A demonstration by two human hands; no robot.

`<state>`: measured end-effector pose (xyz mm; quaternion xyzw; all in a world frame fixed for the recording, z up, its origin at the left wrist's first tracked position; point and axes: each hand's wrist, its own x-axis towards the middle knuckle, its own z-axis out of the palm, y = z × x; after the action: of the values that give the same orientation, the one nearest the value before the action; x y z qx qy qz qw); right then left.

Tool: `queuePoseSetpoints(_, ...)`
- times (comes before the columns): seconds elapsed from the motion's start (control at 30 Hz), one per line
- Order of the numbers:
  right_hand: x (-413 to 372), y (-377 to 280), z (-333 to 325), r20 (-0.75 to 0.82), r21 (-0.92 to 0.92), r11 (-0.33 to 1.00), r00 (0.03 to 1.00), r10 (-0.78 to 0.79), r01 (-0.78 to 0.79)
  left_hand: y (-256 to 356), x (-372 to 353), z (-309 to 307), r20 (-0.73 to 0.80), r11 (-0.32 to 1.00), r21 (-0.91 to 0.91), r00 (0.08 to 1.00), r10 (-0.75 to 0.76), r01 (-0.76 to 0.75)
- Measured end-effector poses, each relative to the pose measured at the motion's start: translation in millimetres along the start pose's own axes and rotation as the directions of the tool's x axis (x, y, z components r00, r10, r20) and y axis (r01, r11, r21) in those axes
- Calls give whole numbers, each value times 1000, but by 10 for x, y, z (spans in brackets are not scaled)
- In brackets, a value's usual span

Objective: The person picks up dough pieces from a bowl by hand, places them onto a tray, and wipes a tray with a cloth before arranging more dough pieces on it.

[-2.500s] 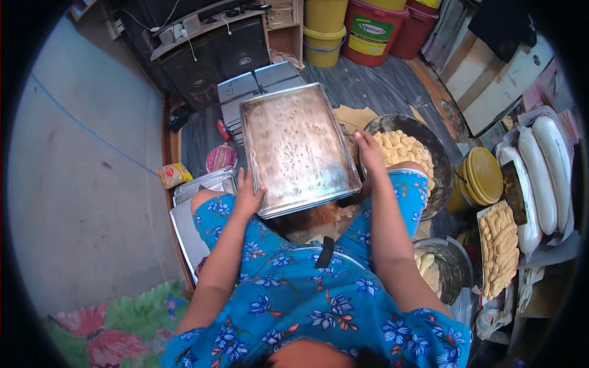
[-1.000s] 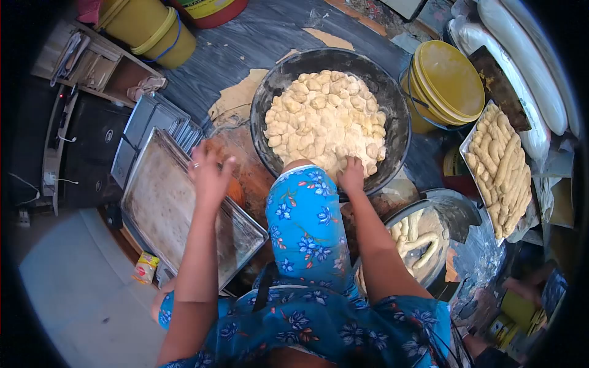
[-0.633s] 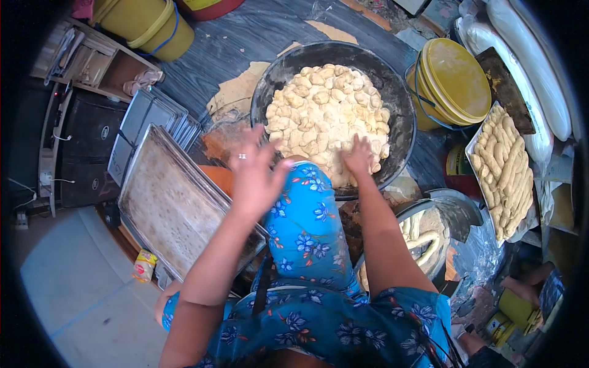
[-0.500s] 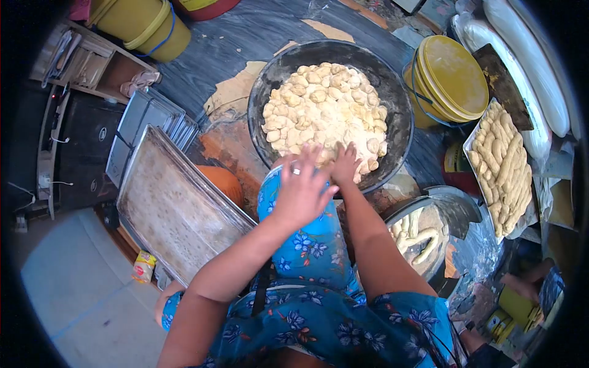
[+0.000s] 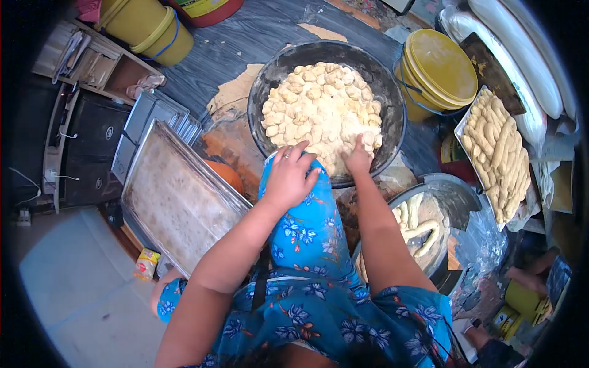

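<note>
A wide black basin [image 5: 392, 116] holds a heap of floured dough pieces [image 5: 313, 92], with loose flour among them. My right hand [image 5: 358, 159] reaches over the near right side of the basin, its fingers apart and touching the floured dough. My left hand [image 5: 291, 178] lies over my knee, clad in blue flowered cloth [image 5: 300, 236], at the basin's near rim. Its fingers are stretched out, a ring shows on one, and nothing is held.
Metal baking trays [image 5: 178, 196] lean at my left. At right stand a lidded yellow bucket [image 5: 442, 67], a tray of twisted dough sticks [image 5: 500, 153] and a second basin [image 5: 451, 190] with dough ropes [image 5: 420, 233]. Yellow buckets [image 5: 153, 37] stand at the back left. Another person's arm [image 5: 534, 270] shows at lower right.
My hands, close together before at the basin's near edge, have parted. The left has lowered onto the knee; the right has moved rightward onto the dough. The view has shifted slightly.
</note>
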<state>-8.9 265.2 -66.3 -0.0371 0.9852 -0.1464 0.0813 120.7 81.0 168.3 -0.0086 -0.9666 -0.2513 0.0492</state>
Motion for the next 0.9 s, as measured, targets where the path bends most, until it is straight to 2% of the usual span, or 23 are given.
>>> queuePoseSetpoints(0.1, -48, -18, -132, 252, 104, 994, 968, -4, -23, 18, -32, -35, -23, 1000, -1, 1000, 11, -11)
queuePoseSetpoints(0.13, 20, 95, 38, 145, 207, 974, 987, 66, -95, 32, -55, -49, -30, 1000, -8, 999, 13, -13)
queuePoseSetpoints(0.17, 141, 289, 272, 19, 418, 900, 991, 132, -128, 33, -78, -53, -32, 1000, -10, 999, 11, -11)
queuePoseSetpoints(0.23, 232, 297, 64, -182, 769, 636, 930, 321, -69, -7, -103, -36, -46, 1000, -19, 999, 7, -8)
queuePoseSetpoints(0.27, 198, 357, -31, -106, 775, 619, 941, 321, -123, -18, -131, -5, -37, 1000, -21, 999, -7, 6)
queuePoseSetpoints(0.37, 159, 368, 6, -124, 593, 802, 992, 1, 73, -57, -147, 64, -2, 999, -20, 1000, -29, 29)
queuePoseSetpoints(0.43, -4, 236, -76, -17, 352, 934, 998, -61, 63, -49, -133, 105, 22, 999, -13, 999, -41, 42)
queuePoseSetpoints(0.5, -163, 62, -133, 107, 86, 992, 990, -96, 87, -67, -137, 187, 32, 999, -1, 999, -35, 35)
queuePoseSetpoints(0.53, -148, 17, -71, 147, 31, 998, 988, -57, 53, -82, -131, 210, 38, 999, 6, 999, -32, 31)
queuePoseSetpoints(0.63, -144, -143, -168, 113, 6, 999, 993, 43, -44, -126, -110, 207, 38, 997, 11, 996, -83, 82)
queuePoseSetpoints(0.73, 66, -124, -99, 83, -54, 998, 996, -32, 37, -242, -94, 220, 46, 995, 34, 995, -91, 90)
queuePoseSetpoints(0.83, 288, -164, 31, -64, 231, 969, 995, -73, 86, -320, -75, 240, 53, 994, 6, 993, -106, 106)
queuePoseSetpoints(0.9, 372, -239, 108, -9, 288, 957, 1000, 28, -24, -361, -33, 257, 55, 995, 8, 993, -104, 104)
